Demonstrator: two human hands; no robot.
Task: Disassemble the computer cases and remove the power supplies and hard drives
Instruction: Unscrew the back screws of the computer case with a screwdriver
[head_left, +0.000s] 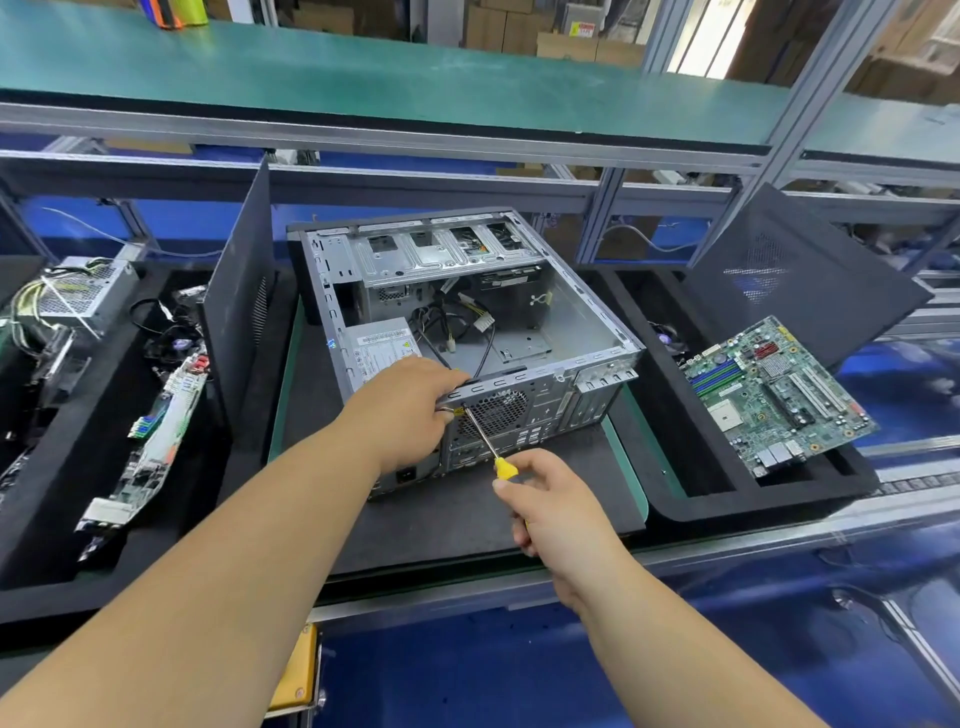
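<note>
Right hand: the person's right hand (556, 506), nearest the camera, has its fingers curled round the yellow handle of a slim metal-shafted screwdriver (492, 451), clamped on it.
Screwdriver tip: the shaft slants up and left, and its tip meets the rear panel of the case close to the left hand's fingertips, just left of the round fan grille (496, 410).
Left hand: the left hand (410, 408) lies over the near upper edge of the case, fingers curled down over the rim and gripping it beside the screwdriver tip.
Computer case: the open grey steel tower computer case (582, 332) lies on its side on a dark mat (467, 514) at the middle of the bench, its rear panel facing the person and its open side facing up.
Power supply: the silver box-shaped power supply (376, 345) with a white label sits inside the case at the near left corner, just beyond the left hand.
Cables: loose black, yellow and white cables (467, 317) lie in the case's middle.
Drive cage: a silver drive cage (447, 249) spans the far end of the case; whether a hard drive sits in it cannot be told.
Right tray: a green motherboard (774, 389) lies in a black foam tray (727, 499) to the right, with a black perforated side panel (800, 280) leaning behind it.
Left tray: another circuit board (156, 441) and a second silver power supply (85, 291) with wires lie in a black tray on the left; a black panel (239, 306) stands upright between that tray and the case.
Far side: a green-topped shelf (363, 78) runs above the bench.
</note>
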